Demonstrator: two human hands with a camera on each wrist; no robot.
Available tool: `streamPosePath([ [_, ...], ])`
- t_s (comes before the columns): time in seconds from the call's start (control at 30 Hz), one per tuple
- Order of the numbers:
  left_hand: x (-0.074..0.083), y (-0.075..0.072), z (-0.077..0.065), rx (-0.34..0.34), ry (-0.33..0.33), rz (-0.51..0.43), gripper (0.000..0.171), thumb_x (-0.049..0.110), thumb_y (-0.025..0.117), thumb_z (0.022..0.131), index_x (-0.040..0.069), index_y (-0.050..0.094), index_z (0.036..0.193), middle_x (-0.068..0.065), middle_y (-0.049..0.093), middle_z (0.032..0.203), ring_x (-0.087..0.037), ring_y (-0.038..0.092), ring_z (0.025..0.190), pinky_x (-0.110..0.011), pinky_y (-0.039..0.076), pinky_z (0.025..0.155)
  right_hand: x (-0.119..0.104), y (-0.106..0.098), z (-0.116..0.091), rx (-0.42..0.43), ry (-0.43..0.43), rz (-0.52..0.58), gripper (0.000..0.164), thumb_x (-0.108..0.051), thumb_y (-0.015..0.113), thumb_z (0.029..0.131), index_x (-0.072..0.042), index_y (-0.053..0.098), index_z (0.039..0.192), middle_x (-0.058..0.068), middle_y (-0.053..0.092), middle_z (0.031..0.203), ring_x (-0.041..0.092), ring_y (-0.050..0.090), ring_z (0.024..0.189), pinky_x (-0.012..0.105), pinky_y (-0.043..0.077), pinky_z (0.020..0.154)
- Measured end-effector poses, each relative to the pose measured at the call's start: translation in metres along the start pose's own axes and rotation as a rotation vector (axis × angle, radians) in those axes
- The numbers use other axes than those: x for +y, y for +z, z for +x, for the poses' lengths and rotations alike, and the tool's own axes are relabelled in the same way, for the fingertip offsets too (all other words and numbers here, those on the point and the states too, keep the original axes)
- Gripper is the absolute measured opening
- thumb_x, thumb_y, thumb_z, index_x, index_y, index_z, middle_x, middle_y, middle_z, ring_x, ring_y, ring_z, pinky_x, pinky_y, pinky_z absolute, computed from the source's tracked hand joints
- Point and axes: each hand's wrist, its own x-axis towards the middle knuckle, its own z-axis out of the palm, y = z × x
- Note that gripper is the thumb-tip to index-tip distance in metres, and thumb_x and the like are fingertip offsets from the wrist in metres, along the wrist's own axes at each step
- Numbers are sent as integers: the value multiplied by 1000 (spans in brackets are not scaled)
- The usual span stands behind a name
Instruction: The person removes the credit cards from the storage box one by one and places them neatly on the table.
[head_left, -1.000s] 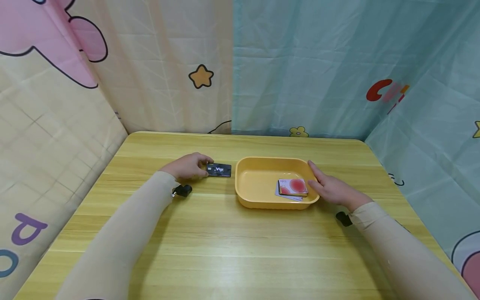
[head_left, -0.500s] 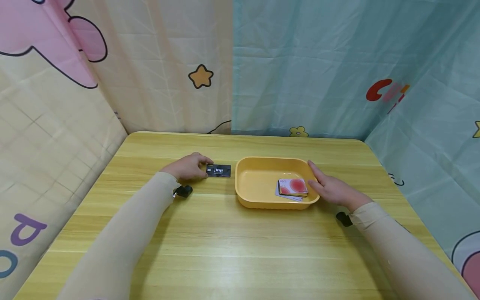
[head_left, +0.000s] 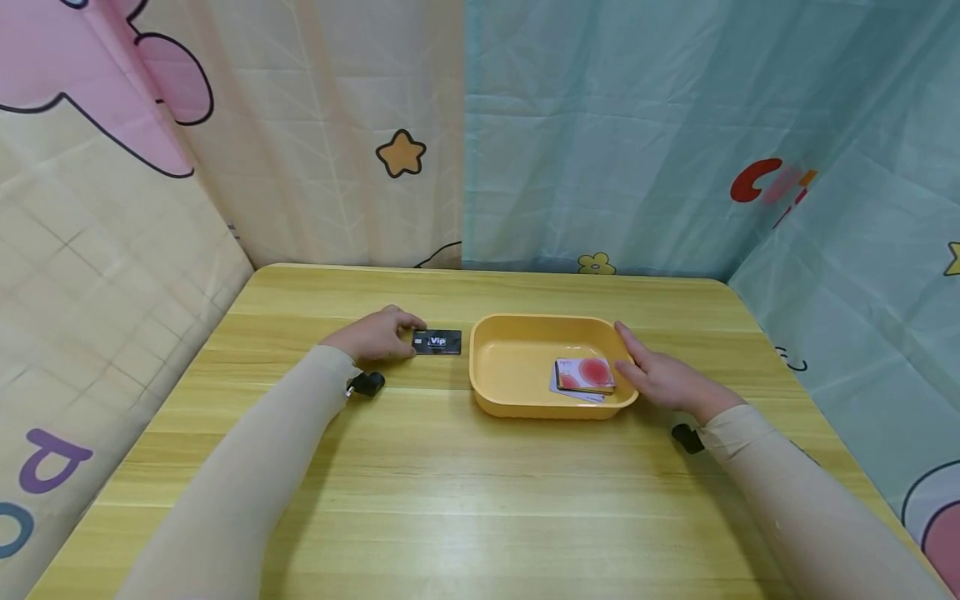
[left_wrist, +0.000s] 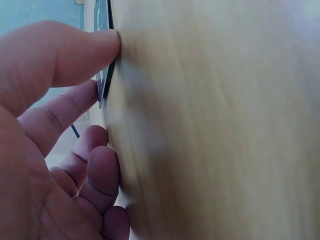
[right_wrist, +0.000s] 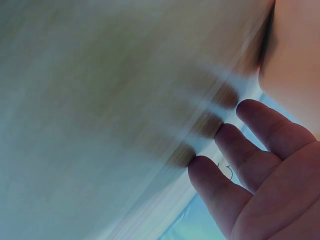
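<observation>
My left hand (head_left: 378,333) pinches the left end of a black bank-style card (head_left: 438,342) marked "Vip", low over the table left of the tray. In the left wrist view the thumb (left_wrist: 95,47) and index fingertip are at the edges of the card (left_wrist: 105,75), seen nearly edge-on. My right hand (head_left: 667,379) rests against the right end of a yellow plastic tray (head_left: 517,411), thumb over its rim. Three of its fingers (right_wrist: 245,155) reach out fairly straight to the tabletop beside the tray (right_wrist: 295,65). A small stack of cards (head_left: 585,375), a pink-and-white one on top, lies inside the tray's right half.
The wooden table (head_left: 465,500) has a light grain and rounded far corners. Patterned curtains (head_left: 600,150) hang close behind its back edge and along both sides. A small black wrist device (head_left: 367,383) hangs below the left sleeve, another (head_left: 687,437) below the right.
</observation>
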Motion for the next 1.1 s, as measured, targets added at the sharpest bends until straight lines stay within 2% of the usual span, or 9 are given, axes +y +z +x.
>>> streamPosePath([
  [0.67, 2, 0, 0, 1, 0, 0, 58, 23, 76, 88, 19, 64, 145, -14, 50, 144, -30, 49, 117, -47, 41, 107, -1, -1, 0, -15, 8, 16, 77, -44, 36, 114, -12, -7, 169, 28, 11, 173, 56, 30, 152, 68, 28, 121],
  [1.1, 2, 1, -2, 2, -9, 10, 57, 25, 75, 90, 22, 64, 146, -12, 50, 143, -28, 49, 116, -47, 41, 105, 0, -1, 0, -16, 10, 12, 77, -44, 37, 114, -14, -7, 169, 28, 14, 173, 56, 32, 151, 69, 29, 121],
])
